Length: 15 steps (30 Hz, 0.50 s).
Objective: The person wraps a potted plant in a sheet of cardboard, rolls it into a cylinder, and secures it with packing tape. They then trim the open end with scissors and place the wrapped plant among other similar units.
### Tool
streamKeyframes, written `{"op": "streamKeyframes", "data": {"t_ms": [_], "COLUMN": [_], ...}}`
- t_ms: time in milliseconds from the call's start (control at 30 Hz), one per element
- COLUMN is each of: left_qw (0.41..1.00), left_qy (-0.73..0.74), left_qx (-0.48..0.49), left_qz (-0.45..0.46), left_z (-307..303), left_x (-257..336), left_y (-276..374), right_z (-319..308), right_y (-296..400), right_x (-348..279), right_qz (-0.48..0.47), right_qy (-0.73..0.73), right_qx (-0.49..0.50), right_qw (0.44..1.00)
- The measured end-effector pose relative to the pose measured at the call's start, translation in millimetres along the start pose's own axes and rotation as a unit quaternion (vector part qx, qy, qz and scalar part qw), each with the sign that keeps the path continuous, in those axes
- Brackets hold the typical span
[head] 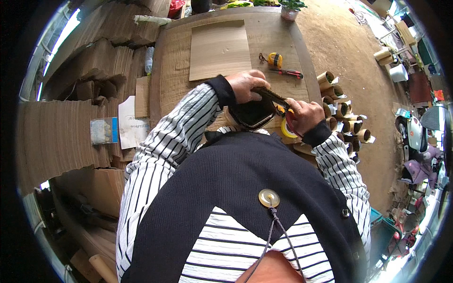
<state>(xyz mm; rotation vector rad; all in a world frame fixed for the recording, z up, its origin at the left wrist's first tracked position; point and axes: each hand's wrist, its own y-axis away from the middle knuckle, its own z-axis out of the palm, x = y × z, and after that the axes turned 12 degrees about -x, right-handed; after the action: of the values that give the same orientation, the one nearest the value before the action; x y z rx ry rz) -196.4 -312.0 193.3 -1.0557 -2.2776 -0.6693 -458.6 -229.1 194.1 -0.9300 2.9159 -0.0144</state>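
A bent piece of corrugated cardboard (272, 94), rolled or folded around a dark hollow, stands upright close to my chest over the wooden table (170, 70). My left hand (247, 86) grips its upper rim from the far left side. On the right, my right hand (307, 116) pinches the same rim between thumb and fingers. Below that hand is a roll of yellow tape (288, 129) with a red edge beside it; whether the hand also holds the roll, I cannot tell. The lower part of the cardboard is hidden by my body.
On the table lie a flat corrugated cardboard sheet (220, 49), a yellow tape measure (275, 60) and a red-and-black utility knife (287, 73). A potted plant (290, 12) stands at the far corner. Cardboard stacks (53, 138) fill the left; several cardboard tubes (363, 134) stand at right.
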Motion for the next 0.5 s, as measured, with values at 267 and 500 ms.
{"op": "streamKeyframes", "data": {"t_ms": [267, 500], "left_qw": [0.985, 0.979], "left_qy": [-0.037, -0.007], "left_qx": [0.155, 0.182], "left_qz": [-0.067, -0.090], "left_z": [22.2, 26.5], "left_x": [1.2, 7.9], "left_y": [31.9, 61.1], "right_z": [2.9, -0.8], "right_y": [16.4, 0.0], "right_x": [2.6, -8.6], "right_qz": [0.116, 0.095], "right_qy": [-0.016, -0.045], "right_qx": [0.005, 0.035], "right_qw": [0.993, 0.994]}}
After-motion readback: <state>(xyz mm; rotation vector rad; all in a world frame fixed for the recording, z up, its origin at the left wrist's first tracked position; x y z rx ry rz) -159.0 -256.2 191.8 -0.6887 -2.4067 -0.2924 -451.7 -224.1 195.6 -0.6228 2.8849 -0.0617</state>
